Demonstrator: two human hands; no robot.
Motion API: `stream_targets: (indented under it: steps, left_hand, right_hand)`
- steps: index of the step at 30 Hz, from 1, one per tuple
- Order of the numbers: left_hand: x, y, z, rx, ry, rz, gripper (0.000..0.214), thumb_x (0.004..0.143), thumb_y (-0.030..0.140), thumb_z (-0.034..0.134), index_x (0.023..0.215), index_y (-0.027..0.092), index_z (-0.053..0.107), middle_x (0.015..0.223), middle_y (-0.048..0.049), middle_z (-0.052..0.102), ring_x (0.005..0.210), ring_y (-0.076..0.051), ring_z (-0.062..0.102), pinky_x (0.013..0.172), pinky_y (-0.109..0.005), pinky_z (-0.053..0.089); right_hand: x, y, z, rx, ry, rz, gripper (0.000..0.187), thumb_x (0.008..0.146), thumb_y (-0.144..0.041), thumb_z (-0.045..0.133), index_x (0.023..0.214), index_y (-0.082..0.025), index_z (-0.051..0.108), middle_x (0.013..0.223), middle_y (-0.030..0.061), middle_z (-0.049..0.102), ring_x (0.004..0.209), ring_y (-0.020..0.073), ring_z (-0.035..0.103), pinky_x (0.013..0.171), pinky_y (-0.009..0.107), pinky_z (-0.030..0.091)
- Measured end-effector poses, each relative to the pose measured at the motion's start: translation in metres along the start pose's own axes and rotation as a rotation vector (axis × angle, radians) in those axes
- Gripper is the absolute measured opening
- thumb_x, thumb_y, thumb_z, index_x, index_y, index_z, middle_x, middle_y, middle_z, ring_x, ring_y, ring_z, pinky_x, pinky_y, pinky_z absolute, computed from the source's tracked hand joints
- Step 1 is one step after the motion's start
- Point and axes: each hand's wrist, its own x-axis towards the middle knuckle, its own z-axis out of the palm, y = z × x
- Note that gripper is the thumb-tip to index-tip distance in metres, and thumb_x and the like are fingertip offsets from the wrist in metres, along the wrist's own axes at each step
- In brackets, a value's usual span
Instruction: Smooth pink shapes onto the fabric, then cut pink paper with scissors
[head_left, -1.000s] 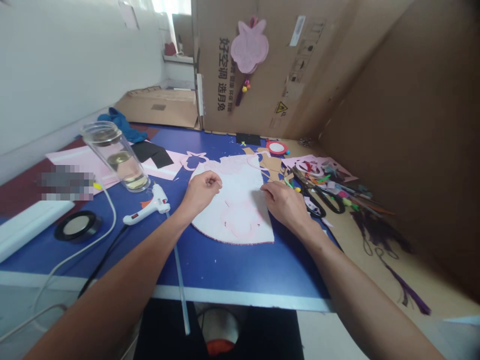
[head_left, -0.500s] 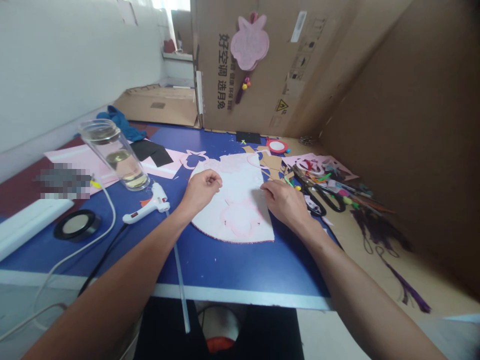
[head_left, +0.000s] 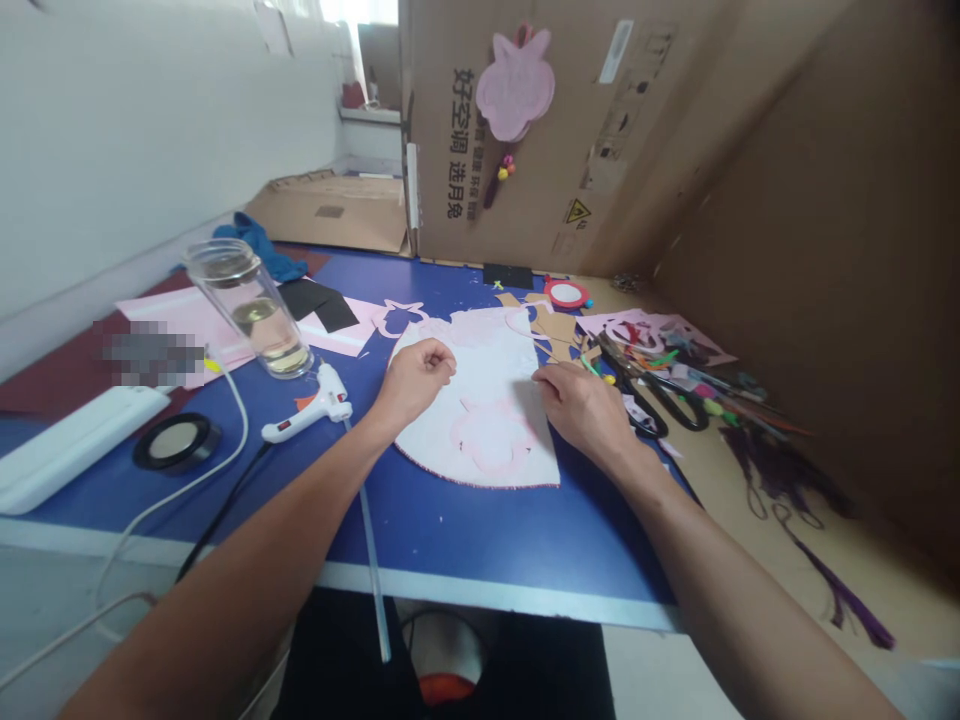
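Both hands are bare: the left hand [head_left: 415, 378] and the right hand [head_left: 586, 404] each have rounded knuckles and a wrist slimmer than the arm behind it. The left forearm [head_left: 255, 555] and right forearm [head_left: 735, 590] are uncovered too, smooth in outline and broadening toward the near edge of the scene. At the near edge, trousers [head_left: 555, 660], black or nearly so, cover the left and right thighs; the cloth looks plain and matt, its seams too dark to make out.
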Motion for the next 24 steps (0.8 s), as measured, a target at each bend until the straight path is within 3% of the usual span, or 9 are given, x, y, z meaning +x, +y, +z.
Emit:
stream_targets:
  steps: [24]
  left_hand:
    - [-0.0001, -0.0011, -0.0008, -0.012, -0.010, -0.008, 0.006, 0.082, 0.018, 0.068, 0.079, 0.023, 0.071, 0.077, -0.0025, 0.072, 0.073, -0.017, 0.069, 0.069, -0.030, 0.055]
  right_hand:
    - [0.0002, -0.0034, -0.0030, -0.022, -0.040, 0.015, 0.034, 0.108, -0.018, 0.052, 0.120, -0.024, 0.083, 0.123, 0.0095, 0.083, 0.107, 0.0273, 0.075, 0.076, 0.034, 0.048]
